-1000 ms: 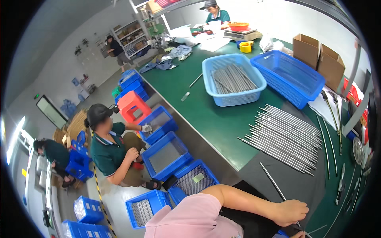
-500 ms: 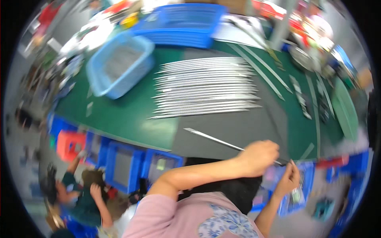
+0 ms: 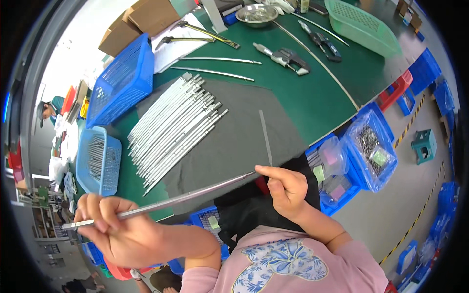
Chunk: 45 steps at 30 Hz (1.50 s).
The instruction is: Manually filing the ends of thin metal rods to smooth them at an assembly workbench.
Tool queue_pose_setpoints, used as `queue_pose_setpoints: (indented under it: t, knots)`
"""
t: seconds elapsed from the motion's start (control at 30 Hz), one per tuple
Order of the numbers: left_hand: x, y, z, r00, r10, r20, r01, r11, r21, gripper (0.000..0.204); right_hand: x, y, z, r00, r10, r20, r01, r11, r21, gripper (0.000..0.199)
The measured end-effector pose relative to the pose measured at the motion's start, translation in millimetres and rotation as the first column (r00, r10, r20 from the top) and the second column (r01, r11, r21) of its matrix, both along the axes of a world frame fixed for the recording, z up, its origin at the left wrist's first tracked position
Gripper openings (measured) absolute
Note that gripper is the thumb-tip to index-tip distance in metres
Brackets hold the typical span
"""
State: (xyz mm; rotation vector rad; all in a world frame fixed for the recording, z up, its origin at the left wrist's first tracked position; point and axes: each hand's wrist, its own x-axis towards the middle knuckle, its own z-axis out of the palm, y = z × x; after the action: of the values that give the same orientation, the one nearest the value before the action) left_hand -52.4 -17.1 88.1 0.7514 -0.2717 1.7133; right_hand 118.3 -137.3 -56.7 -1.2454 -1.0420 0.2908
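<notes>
A long, thin silver metal rod [image 3: 195, 199] is held slantwise above the table's near edge. My left hand [image 3: 129, 234] is closed round it close to its left end, with a short tip sticking out past the fingers. At the other end, my right hand [image 3: 288, 190] pinches the rod's dark, narrow tip between thumb and forefinger. Whether a small part sits in that pinch is hidden. Beyond my hands, a row of similar metal rods [image 3: 173, 132] lies side by side on a grey mat [image 3: 244, 117]. A single flat strip [image 3: 265, 134] lies apart on the mat.
Blue baskets [image 3: 122, 80] and a light blue basket of rods [image 3: 99, 166] stand left. Calipers [image 3: 200, 35], micrometers [image 3: 283, 58], a metal bowl [image 3: 256, 15] and a green basket [image 3: 364, 30] lie farther back. Blue bins with small metal parts [image 3: 369, 141] hang below the right edge.
My view has swung to the right. My left hand has moved away from my right hand to the rod's far end. My right hand has risen from over the bins to the mat's near edge.
</notes>
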Motion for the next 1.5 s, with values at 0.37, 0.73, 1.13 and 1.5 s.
queue_pose_setpoints:
  t: [0.37, 0.73, 1.13, 1.5]
  knots:
    - [-29.8, 42.8, -70.0, 0.972, -0.127, 0.199, 0.206, 0.867, -0.454, 0.011, -2.3, -5.4, -4.5, 0.991, 0.047, -0.125, -0.052, 0.998, -0.039, 0.01]
    - [-56.1, 19.1, -118.1, 0.416, 0.069, -0.907, -0.657, 0.712, -0.248, 0.022, 21.5, -8.1, -4.0, 0.995, -0.097, 0.002, 0.097, 0.993, -0.064, 0.006]
    - [-29.0, 3.1, -122.5, -0.489, 0.529, -0.694, -0.243, 0.681, 0.691, 0.009, 48.0, -7.0, -23.0, 0.966, -0.174, 0.192, 0.212, 0.956, -0.204, 0.008]
    - [93.0, -22.0, -125.7, -0.084, 0.564, -0.822, 0.194, 0.818, 0.541, 0.02, 47.0, -42.2, 1.0, 0.962, -0.088, 0.259, 0.203, 0.864, -0.46, 0.035]
